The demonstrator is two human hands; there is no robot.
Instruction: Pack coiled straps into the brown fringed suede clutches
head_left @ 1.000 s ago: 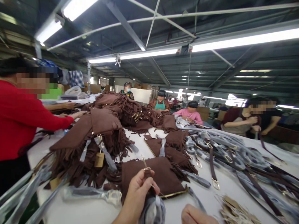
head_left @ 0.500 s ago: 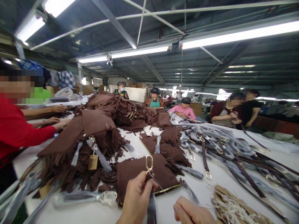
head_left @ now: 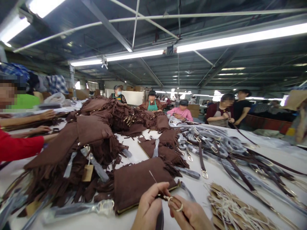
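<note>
At the bottom centre my left hand (head_left: 151,204) is closed on the dark strap (head_left: 160,218), which hangs down below it. A thin pale string (head_left: 153,176) sticks up above its fingers. My right hand (head_left: 189,212) meets it from the right, fingers closed round the gold clasp (head_left: 175,203) at the strap's end. Just beyond both hands a brown pouch (head_left: 136,182) with a gold zip edge lies on the white table. Fingertips of the two hands nearly touch.
Fringed brown bags (head_left: 93,127) are heaped at left, one with a tan tag (head_left: 87,172). Plastic-wrapped straps (head_left: 225,143) cover the right, with stringed tags (head_left: 230,207) nearer. A red-sleeved person (head_left: 21,145) reaches in from the left; other people stand or sit beyond.
My right hand has moved left and up to my left hand and now holds the gold clasp, which has tipped down from upright. The view has shifted to the right.
</note>
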